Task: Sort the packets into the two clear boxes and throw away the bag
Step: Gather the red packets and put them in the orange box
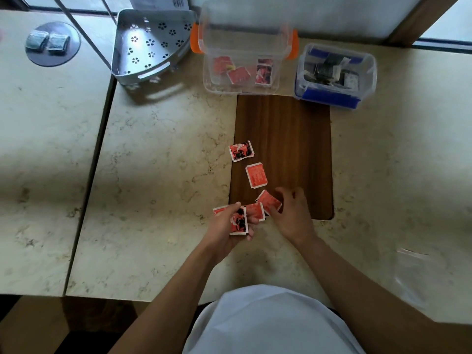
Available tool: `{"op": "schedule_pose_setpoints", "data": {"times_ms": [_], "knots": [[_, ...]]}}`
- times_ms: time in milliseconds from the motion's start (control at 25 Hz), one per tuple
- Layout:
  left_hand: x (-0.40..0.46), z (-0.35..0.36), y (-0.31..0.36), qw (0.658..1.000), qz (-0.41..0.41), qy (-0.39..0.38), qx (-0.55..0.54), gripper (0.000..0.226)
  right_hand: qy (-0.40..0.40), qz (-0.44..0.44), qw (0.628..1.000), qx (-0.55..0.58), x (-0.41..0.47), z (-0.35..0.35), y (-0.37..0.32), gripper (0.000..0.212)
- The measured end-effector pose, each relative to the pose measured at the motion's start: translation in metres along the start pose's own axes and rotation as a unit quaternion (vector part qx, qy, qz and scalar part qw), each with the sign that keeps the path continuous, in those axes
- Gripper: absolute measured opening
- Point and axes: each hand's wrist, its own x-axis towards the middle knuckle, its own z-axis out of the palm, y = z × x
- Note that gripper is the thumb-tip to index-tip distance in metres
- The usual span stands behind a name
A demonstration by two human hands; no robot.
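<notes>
Red packets [240, 75] in orange-latched box [212, 80]; dark packets [325, 70] in blue-latched box [367, 80].

The packets [256, 177] are red with white edges, some printed with black figures. One clear box [242, 80] has orange latches, the other clear box [334, 95] blue ones. The counter [158, 175] is cream marble-veined around a dark wood-grain panel [288, 139]. A grey tray [143, 62] at its far edge has flower-shaped holes.

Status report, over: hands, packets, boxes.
Left hand shut on red packets. Right hand pinching another packet. Two loose red packets on wooden board. Orange-latch box and blue-latch box open, path unobstructed.
</notes>
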Motion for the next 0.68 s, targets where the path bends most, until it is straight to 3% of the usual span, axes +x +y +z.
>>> {"op": "schedule_pose_setpoints", "data": {"times_ms": [120, 280, 360, 560, 680], "knots": [[-0.003, -0.005, 0.002, 1.000, 0.008, -0.005, -0.012, 0.045, 0.023, -0.021, 1.000, 0.000, 0.000, -0.001, 0.001, 0.028], [0.001, -0.004, 0.000, 0.999, 0.008, -0.002, -0.047, 0.051, 0.034, 0.038, 0.988, 0.147, -0.012, -0.012, -0.010, 0.019], [0.005, -0.001, -0.003, 0.999, 0.012, -0.001, -0.053, 0.057, 0.047, 0.009, 0.980, 0.195, -0.023, -0.017, -0.022, 0.017], [0.009, 0.010, -0.007, 0.996, 0.003, 0.008, -0.085, 0.065, -0.095, -0.152, 0.970, 0.167, -0.048, -0.001, -0.047, 0.011], [0.011, 0.001, -0.009, 0.989, -0.005, 0.003, -0.147, 0.072, -0.108, -0.157, 0.967, 0.167, -0.050, 0.003, -0.051, 0.011]]}}
